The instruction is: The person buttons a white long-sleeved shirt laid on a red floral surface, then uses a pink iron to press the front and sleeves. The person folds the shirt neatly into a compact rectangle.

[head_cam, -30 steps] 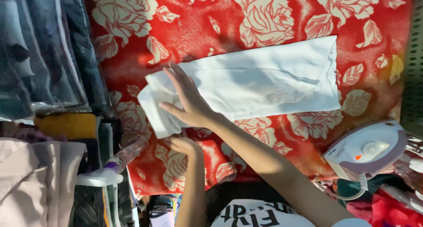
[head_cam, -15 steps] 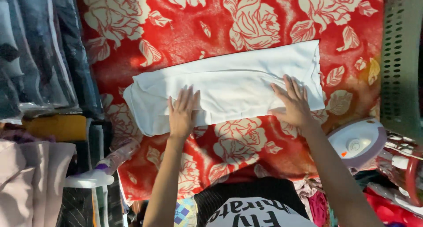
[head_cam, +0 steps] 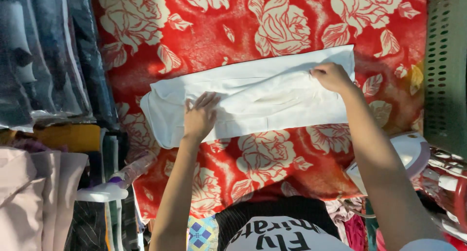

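Looking down from your own head, you see at the far left a stack of folded dark and pale clothes [head_cam: 44, 61], and below it a clear spray bottle [head_cam: 121, 175] lying just off the edge of the surface [head_cam: 219, 32], which is covered in a red blanket with large pale roses. Across the middle of that surface lies a folded white cloth [head_cam: 262, 97], long and narrow, running left to right. Your left hand [head_cam: 198, 117] rests open and flat on the cloth's near left part, fingers spread, seemingly pinning it so it does not slide. Your right hand [head_cam: 332, 75] is at the cloth's far right end, fingers closed in a pinch on the fabric's upper layer, as if drawing it taut against the left. Just beside your right forearm sits a white iron [head_cam: 408, 151], apart from the cloth. A green perforated basket [head_cam: 445, 61] stands at the right edge.
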